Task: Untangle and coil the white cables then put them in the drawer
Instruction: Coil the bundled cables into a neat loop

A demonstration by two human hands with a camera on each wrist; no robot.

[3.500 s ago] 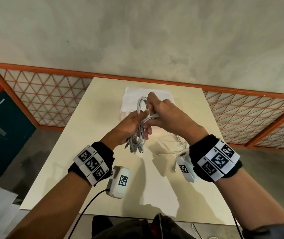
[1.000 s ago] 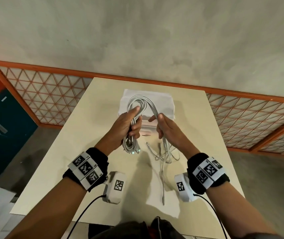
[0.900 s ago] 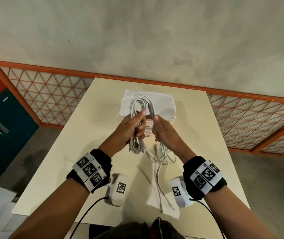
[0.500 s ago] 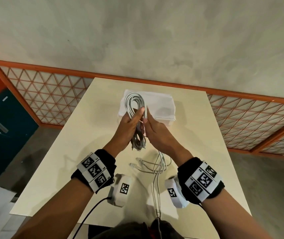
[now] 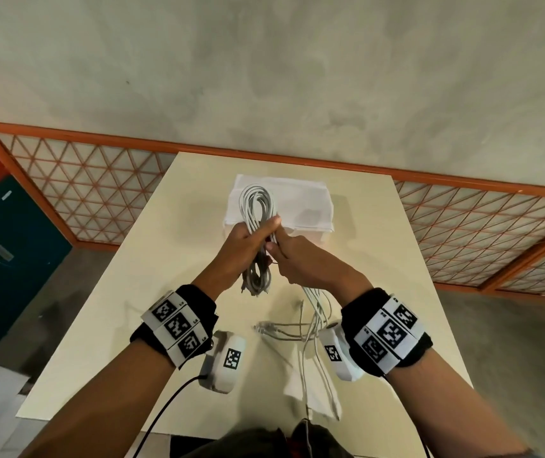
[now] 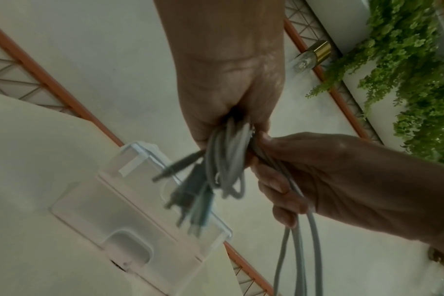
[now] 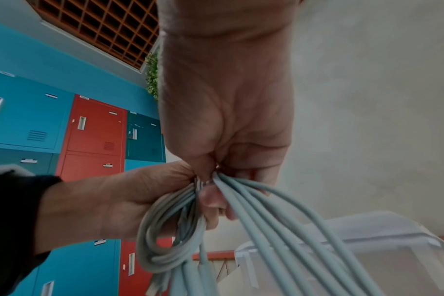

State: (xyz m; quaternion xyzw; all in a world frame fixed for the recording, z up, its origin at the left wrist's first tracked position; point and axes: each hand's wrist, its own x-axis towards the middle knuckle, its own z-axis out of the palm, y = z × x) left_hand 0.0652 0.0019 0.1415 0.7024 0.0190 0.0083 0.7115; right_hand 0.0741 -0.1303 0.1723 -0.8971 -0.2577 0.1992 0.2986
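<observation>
My left hand (image 5: 254, 238) grips a coil of white cables (image 5: 256, 202) at its waist, above the table, and the upper loop stands over the drawer box. Plugs and short ends (image 6: 190, 202) dangle below the fist. My right hand (image 5: 292, 259) sits tight against the left and pinches several loose cable strands (image 5: 314, 309) that hang down to the tabletop. In the right wrist view the strands (image 7: 279, 230) fan out from under the right hand's fingers (image 7: 213, 196), beside the coil (image 7: 170, 240) in the left hand (image 7: 114, 200).
A white translucent drawer box (image 5: 301, 206) stands at the far middle of the cream table (image 5: 132, 309). Loose cable tails (image 5: 281, 330) lie on the table between my wrists and run to its near edge. Blue and red lockers (image 7: 76, 130) stand to the left.
The right hand moved left from holding the loop's far side and now pinches the strands right against the left fist. The loose tails slid toward the near table edge.
</observation>
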